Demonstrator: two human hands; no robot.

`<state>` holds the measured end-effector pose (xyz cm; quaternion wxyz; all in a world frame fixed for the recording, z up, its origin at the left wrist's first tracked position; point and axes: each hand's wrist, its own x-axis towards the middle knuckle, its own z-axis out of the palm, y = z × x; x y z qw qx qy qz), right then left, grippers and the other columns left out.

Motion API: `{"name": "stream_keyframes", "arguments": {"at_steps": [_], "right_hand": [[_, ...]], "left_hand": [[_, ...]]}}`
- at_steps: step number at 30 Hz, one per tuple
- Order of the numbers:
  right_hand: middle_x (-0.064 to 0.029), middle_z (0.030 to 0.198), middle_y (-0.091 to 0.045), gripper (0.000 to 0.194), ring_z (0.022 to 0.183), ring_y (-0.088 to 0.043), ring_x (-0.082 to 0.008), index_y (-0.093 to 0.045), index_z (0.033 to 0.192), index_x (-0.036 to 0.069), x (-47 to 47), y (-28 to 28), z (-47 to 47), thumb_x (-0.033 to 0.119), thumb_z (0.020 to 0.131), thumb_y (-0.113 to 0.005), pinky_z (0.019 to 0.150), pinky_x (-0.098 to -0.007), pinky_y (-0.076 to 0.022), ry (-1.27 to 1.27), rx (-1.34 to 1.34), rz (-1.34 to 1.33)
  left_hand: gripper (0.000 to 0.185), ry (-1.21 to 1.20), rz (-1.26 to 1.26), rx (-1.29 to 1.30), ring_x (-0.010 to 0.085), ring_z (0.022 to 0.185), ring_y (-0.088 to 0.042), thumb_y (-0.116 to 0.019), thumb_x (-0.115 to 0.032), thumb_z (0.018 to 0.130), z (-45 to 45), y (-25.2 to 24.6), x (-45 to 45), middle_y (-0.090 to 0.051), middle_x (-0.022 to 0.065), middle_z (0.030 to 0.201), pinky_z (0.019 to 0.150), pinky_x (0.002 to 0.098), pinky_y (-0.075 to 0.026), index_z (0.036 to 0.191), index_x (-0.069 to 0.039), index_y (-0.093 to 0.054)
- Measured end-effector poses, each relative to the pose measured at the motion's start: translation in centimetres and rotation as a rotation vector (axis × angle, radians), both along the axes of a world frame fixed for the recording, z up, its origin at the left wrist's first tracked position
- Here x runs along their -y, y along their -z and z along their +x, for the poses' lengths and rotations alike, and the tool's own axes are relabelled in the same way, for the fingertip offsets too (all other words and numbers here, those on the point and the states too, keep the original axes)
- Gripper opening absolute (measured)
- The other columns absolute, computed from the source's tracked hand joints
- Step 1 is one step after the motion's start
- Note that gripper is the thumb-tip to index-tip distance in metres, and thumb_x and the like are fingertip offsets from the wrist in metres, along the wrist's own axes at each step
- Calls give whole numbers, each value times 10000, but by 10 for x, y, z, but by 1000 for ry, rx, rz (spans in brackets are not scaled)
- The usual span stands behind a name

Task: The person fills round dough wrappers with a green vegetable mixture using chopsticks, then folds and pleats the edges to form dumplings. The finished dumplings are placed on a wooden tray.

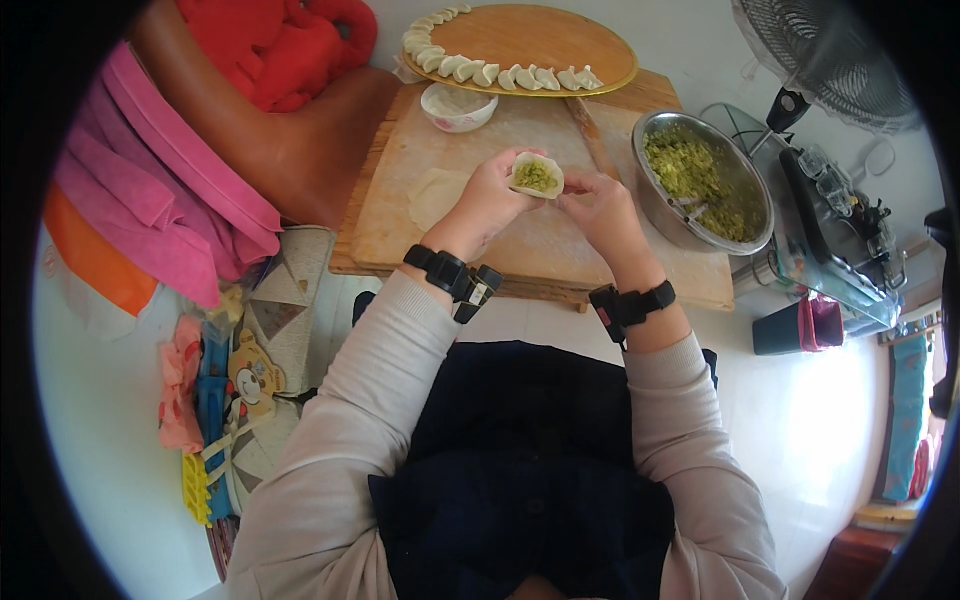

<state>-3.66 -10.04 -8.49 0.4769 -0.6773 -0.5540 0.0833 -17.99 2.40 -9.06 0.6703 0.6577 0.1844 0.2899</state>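
My left hand (491, 191) cups a round dumpling wrapper (556, 166) above the board. Chopped green filling (534, 176) lies in the middle of the open wrapper. My right hand (604, 202) pinches the wrapper's right edge between thumb and fingers. Below and left of it, flat dough wrappers (433, 199) rest on the floured wooden board (525, 255), partly hidden by my left arm. A steel bowl (643, 180) of the same filling stands to the right, with a utensil (694, 210) stuck in it. Folded dumplings (469, 71) line the rim of a round tray (532, 37).
A flowered bowl (459, 120) of white flour sits at the board's back left. A wooden rolling pin (592, 139) lies partly under the tray. Beyond the steel bowl are a gas stove (832, 202) and a fan (825, 60). A bin (795, 330) stands on the floor at right.
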Motion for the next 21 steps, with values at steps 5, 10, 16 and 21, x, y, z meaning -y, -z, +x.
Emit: {"name": "stream_keyframes", "arguments": {"at_steps": [5,10,16,21], "right_hand": [[-172,968,-747,289,899,-713,-243,-740,1075,-18,7,-7,-3,119,824,-781,835,-334,-544,-14,-74,-35],[-172,973,-745,289,897,-712,-246,-741,1073,-14,10,-8,-3,116,818,-780,827,-338,-549,-6,-46,-51],[-186,967,-748,248,846,-736,-275,-738,1064,-1,12,-5,-3,43,820,-733,772,-346,-562,4,-16,18],[-192,958,-736,204,851,-724,-314,-740,1020,-7,13,-2,1,57,826,-741,763,-361,-559,15,19,32]], "left_hand": [[624,24,2,-5,134,1058,-655,-812,61,736,7,6,1,-688,41,1160,888,285,-549,1315,-34,-600],[609,7,96,-52,135,1048,-657,-831,31,721,13,11,1,-693,41,1160,894,295,-549,1290,-24,-622],[549,3,136,-101,122,1019,-658,-803,40,755,16,13,1,-688,39,1146,885,288,-544,1271,-17,-623],[480,18,142,-122,124,994,-663,-810,33,756,17,11,2,-699,47,1128,874,286,-545,1199,-22,-634]]}}
